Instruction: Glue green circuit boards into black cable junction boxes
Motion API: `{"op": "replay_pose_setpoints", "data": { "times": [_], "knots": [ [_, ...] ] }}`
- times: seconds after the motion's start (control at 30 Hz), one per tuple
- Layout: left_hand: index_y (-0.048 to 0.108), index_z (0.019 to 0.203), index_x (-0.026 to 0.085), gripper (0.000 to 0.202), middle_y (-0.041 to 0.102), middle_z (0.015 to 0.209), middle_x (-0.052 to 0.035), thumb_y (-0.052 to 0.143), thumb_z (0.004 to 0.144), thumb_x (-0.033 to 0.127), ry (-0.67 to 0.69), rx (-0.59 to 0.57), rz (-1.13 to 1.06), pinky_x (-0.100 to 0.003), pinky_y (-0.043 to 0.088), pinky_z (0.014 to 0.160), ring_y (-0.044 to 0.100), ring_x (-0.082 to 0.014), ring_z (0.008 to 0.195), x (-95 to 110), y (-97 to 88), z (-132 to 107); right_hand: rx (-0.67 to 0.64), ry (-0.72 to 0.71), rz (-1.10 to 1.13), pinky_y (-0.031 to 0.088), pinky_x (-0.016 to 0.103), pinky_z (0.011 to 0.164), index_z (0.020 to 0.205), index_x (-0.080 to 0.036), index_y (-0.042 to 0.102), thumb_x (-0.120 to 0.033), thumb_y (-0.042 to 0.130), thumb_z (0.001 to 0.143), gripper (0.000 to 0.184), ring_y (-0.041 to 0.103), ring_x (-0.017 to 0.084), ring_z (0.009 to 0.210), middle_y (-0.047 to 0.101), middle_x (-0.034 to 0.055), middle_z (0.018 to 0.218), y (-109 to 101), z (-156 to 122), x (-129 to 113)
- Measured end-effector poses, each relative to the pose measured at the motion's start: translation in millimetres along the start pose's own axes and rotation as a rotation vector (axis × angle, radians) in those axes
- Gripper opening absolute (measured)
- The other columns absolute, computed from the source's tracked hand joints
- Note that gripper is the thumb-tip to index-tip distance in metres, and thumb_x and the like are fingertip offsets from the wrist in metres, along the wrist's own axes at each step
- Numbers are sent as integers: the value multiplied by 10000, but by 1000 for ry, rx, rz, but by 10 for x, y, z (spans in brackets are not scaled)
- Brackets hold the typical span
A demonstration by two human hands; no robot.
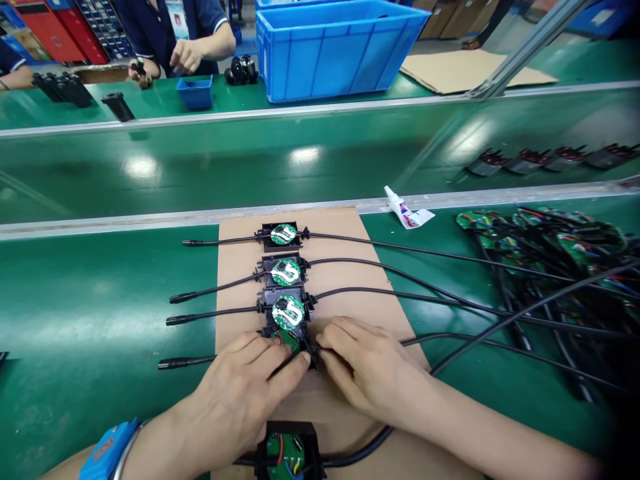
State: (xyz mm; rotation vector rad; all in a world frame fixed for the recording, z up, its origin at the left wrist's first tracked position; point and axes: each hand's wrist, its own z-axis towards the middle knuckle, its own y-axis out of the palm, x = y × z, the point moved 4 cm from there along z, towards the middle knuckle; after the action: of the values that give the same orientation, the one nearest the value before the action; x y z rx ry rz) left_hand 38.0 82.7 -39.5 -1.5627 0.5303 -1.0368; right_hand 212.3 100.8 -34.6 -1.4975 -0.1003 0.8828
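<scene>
My left hand point(245, 387) grips a small black plastic housing point(306, 337), covering much of it, thumb toward its right end. Inside that housing shows part of a green circuit board point(287, 339). At the same right end, the fingers of my right hand point(370, 373) pinch the black cable point(445, 337), whose gripped part is hidden. Beyond my hands three similar housings lie in a column; the farthest housing point(295, 246) holds a round green board point(284, 233) with a white squiggle. Nearer me, another housing point(313, 440) holds a green board with coloured wires.
Cardboard point(240, 267) lies under the housings on the green table point(100, 293). Wired boards point(590, 240) are heaped at right, near a white tube point(403, 210). Across the divider stand a blue crate point(330, 60) and a small blue bin point(195, 93), beside a co-worker's hand point(187, 57).
</scene>
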Motion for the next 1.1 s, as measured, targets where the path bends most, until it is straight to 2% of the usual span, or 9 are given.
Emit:
{"op": "replay_pose_setpoints", "data": {
  "times": [0.1, 0.23, 0.33, 0.4, 0.57, 0.67, 0.73, 0.9, 1.1],
  "knots": [
    [391, 1381, 133, 681, 592, 1219, -118, 453, 712, 21, 5, 2, 26, -443, 449, 954, 555, -258, 1057, 13, -11, -11, -79, -11, 89, 427, 273, 615, 834, -156, 544, -119, 400, 890, 159, 507, 150, 674, 564, 46, 787, -15, 6, 14],
    [358, 1401, 120, 699, 593, 1229, -125, 433, 714, 19, 2, -5, 51, -427, 447, 951, 556, -253, 1055, 9, -18, -6, 101, -112, 8, 386, 270, 567, 721, -165, 514, -79, 363, 889, 242, 438, 146, 618, 506, 36, 708, 71, -56, 11],
    [314, 1429, 90, 725, 592, 1218, -126, 422, 715, 25, 3, -24, 69, -408, 432, 957, 542, -251, 1058, 11, 15, 10, 172, -91, -41, 384, 276, 581, 712, -161, 514, -72, 378, 892, 243, 430, 146, 622, 500, 34, 701, 162, -103, 28],
    [337, 1412, 68, 712, 598, 1186, -130, 424, 706, 33, 8, -27, 94, -407, 440, 925, 537, -260, 1034, 30, 28, 38, 137, -86, -66, 368, 279, 574, 718, -159, 519, -67, 394, 884, 227, 425, 152, 632, 508, 36, 711, 187, -98, 24],
    [448, 1322, 61, 645, 596, 949, -110, 456, 677, 84, -46, -85, 120, -395, 460, 708, 509, -241, 775, 56, 23, 133, -30, -146, -119, 247, 297, 500, 737, -177, 520, -31, 387, 857, 231, 407, 170, 644, 511, 29, 722, 141, 11, -33],
    [450, 1318, 73, 616, 578, 963, -110, 449, 703, 79, -63, -75, 113, -397, 445, 716, 486, -242, 786, 55, 21, 128, -60, -136, -152, 219, 304, 504, 750, -181, 528, -51, 406, 869, 214, 403, 175, 666, 515, 30, 738, 112, 37, -30],
    [432, 1329, 69, 623, 575, 995, -115, 440, 706, 55, -56, -25, 104, -393, 436, 741, 479, -240, 806, 50, 22, 97, -50, -134, -160, 263, 294, 544, 765, -178, 548, -66, 415, 876, 206, 408, 175, 700, 524, 33, 760, 93, 19, -5],
    [346, 1402, 108, 732, 566, 1068, -108, 432, 681, 12, -55, 8, 130, -396, 400, 799, 471, -235, 850, 38, 49, 51, 20, -73, 44, 367, 306, 691, 773, -150, 605, -117, 415, 900, 231, 415, 177, 771, 515, 57, 799, 26, -35, 117],
    [347, 1405, 80, 696, 586, 1021, -101, 425, 716, 17, -104, -73, 198, -407, 386, 795, 474, -236, 841, 68, 74, 91, 110, -110, 239, 365, 287, 644, 763, -131, 588, -84, 396, 892, 236, 400, 165, 727, 498, 45, 732, 56, 45, 115]
  ]
}}
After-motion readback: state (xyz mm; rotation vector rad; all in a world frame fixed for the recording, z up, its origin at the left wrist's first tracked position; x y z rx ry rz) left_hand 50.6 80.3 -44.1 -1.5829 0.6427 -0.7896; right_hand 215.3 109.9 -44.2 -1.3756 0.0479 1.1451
